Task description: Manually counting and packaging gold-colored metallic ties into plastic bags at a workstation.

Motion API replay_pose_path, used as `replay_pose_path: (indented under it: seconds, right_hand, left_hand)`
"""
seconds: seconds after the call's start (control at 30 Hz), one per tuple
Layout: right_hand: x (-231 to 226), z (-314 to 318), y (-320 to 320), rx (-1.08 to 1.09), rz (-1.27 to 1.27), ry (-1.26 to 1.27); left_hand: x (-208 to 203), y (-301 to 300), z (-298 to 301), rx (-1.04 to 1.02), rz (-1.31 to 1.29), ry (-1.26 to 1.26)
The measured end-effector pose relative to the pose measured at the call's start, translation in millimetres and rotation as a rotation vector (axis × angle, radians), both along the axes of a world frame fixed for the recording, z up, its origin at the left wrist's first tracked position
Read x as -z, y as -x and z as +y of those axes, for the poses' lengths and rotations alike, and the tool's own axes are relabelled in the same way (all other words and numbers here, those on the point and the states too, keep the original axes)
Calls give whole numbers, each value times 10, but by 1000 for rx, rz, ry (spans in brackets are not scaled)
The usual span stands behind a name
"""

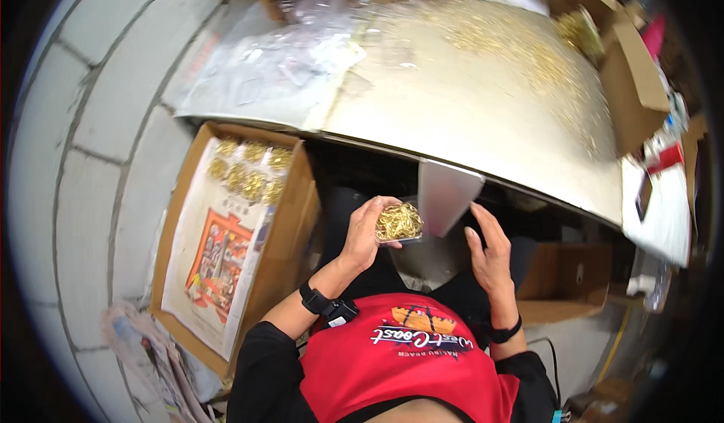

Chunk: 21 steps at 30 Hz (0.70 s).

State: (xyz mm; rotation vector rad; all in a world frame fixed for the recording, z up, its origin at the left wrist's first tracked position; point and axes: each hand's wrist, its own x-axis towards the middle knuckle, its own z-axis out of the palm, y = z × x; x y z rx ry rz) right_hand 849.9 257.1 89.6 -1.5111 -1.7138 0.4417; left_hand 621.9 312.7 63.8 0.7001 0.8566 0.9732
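Observation:
My left hand (366, 231) is closed around a small clear plastic box (400, 240), holding it by its left side. Thin gold-coloured metal pieces (398, 221) fill the box; their exact kind is too small to tell. Just right of the box, a pale grey sheet-like chute (448, 197) hangs down from the table's near edge. My right hand (492, 251) is apart from the box, to the right of the chute, with nothing in it. Its thumb and fingers are spread and point up toward the table.
Many loose gold pieces (520, 53) lie scattered over the white table (422, 114). Clear plastic boxes (332, 8) are heaped at its far left. A cardboard carton (290, 219) at left holds several filled boxes (253, 170) on a printed sheet. Another carton (569, 272) stands below right.

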Motion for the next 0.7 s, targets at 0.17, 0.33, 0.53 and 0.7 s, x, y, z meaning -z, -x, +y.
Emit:
replay_pose_path:
  seconds: [0.17, 0.33, 0.53, 0.7]
  right_hand:
    - [-111, -233, 223, 7, 41, 119]
    - [-186, -214, 536, -88, -27, 110]
    - [-147, -117, 808, -177, -54, 139]
    - [-123, 36, 794, -216, -111, 123]
  left_hand:
    - [-445, 928, -111, -161, 212, -83]
    - [-800, 2161, -310, -575, 654, -26]
    - [-418, 3061, -501, -514, 574, 158]
    - [-204, 2883, -323, -443, 530, 248]
